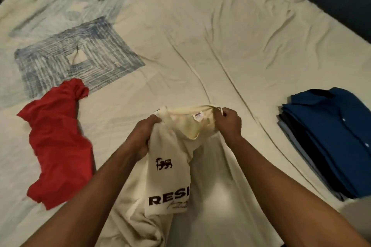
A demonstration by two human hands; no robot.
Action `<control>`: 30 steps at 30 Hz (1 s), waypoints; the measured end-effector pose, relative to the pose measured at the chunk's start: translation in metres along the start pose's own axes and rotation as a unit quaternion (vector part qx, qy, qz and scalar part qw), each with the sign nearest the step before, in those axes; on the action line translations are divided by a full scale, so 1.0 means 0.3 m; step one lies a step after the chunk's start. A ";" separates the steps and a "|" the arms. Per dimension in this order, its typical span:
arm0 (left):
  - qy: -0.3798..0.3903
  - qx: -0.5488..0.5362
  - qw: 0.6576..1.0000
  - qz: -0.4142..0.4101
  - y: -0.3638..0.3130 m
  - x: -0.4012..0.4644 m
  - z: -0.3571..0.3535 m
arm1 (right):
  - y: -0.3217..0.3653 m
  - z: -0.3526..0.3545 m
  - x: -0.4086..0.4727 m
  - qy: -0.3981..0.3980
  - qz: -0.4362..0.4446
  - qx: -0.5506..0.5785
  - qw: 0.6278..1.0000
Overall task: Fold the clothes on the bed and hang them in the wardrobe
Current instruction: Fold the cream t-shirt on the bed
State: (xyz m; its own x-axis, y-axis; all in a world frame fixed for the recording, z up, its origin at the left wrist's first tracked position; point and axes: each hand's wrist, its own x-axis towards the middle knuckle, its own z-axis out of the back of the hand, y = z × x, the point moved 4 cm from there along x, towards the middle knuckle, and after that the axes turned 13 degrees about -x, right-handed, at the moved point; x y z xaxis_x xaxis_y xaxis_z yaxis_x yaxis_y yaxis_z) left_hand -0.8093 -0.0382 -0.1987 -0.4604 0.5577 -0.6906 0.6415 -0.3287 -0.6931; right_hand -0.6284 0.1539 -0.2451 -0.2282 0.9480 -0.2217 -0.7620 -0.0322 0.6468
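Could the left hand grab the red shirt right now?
Probably not yet: the left hand is busy holding the cream shirt. The red shirt lies close on that side, nothing between.

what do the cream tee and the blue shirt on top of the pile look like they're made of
Cream t-shirt: looks like soft matte cotton knit; it droops and bunches limply where the left hand and right hand grip it, with flat black print. Blue shirt: probably smooth woven cotton or a blend; it has a crisp collar, small white buttons and flat folds. Neither fibre can be confirmed by look.

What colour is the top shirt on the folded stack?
Dark blue shirt with white buttons, in the head view.
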 end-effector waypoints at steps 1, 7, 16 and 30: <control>0.008 -0.022 1.000 0.006 -0.027 0.007 -0.037 | 0.008 0.047 0.021 -0.015 -0.003 0.029 0.999; 0.155 -0.062 0.984 0.056 -0.200 -0.008 -0.355 | 0.060 0.336 0.152 -0.074 -0.016 0.136 0.988; 0.190 0.305 0.921 0.152 -0.224 -0.010 -0.577 | 0.016 0.592 0.208 -0.132 0.066 -0.052 0.988; 0.058 -0.069 0.900 -0.427 -1.278 -0.223 -1.050 | 0.478 1.382 0.390 -0.427 0.101 0.006 0.899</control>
State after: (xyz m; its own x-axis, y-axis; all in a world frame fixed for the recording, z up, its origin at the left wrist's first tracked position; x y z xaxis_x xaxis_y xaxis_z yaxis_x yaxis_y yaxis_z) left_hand -0.8313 0.2906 0.1784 -0.7592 0.6410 0.1129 0.1593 0.3512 -0.9227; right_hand -0.5130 0.3914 0.1241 0.1911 0.8208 0.5383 -0.7492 -0.2324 0.6203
